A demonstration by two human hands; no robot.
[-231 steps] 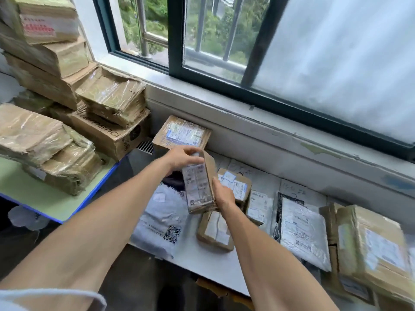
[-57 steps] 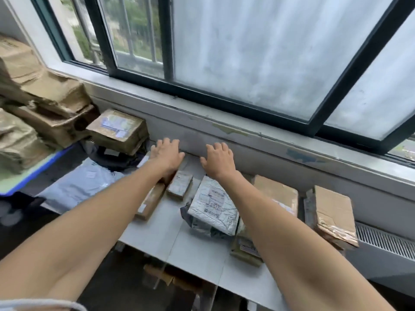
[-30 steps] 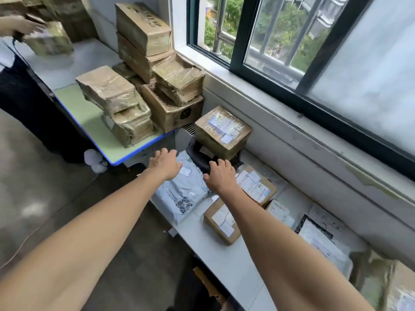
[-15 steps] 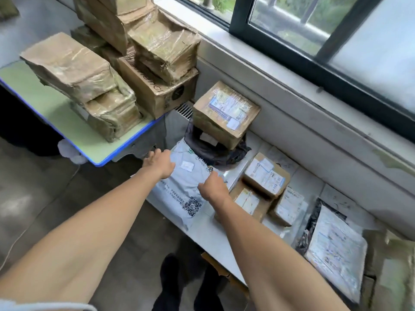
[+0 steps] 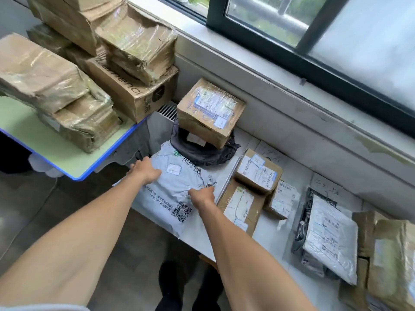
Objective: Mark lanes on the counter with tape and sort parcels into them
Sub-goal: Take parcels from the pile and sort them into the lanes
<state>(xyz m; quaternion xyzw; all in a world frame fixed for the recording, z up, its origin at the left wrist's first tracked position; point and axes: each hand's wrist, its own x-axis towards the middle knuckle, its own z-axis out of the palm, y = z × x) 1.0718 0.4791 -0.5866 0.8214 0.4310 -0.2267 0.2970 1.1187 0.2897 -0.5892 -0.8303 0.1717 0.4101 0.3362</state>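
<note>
A grey plastic mailer bag (image 5: 173, 189) with a QR code lies at the left end of the white counter (image 5: 276, 250). My left hand (image 5: 144, 170) grips its left edge. My right hand (image 5: 202, 195) pinches its crumpled right edge. Behind the bag a taped cardboard box (image 5: 210, 111) rests on a dark bag (image 5: 202, 151). To the right lie small labelled cardboard parcels (image 5: 258, 173), (image 5: 241, 206), (image 5: 283, 198), then a white mailer (image 5: 330, 236) on a dark bag. No tape shows in this view.
A green, blue-edged table (image 5: 45, 144) at the left carries stacked, film-wrapped cartons (image 5: 107, 41). More brown parcels (image 5: 390, 254) crowd the counter's right end. The windowsill and dark window frame (image 5: 314, 70) run behind. My feet (image 5: 186, 288) stand on the grey floor below.
The view has dropped closer to the counter's left end. Both hands have closed on the grey mailer bag's edges, and the right edge is now bunched up.
</note>
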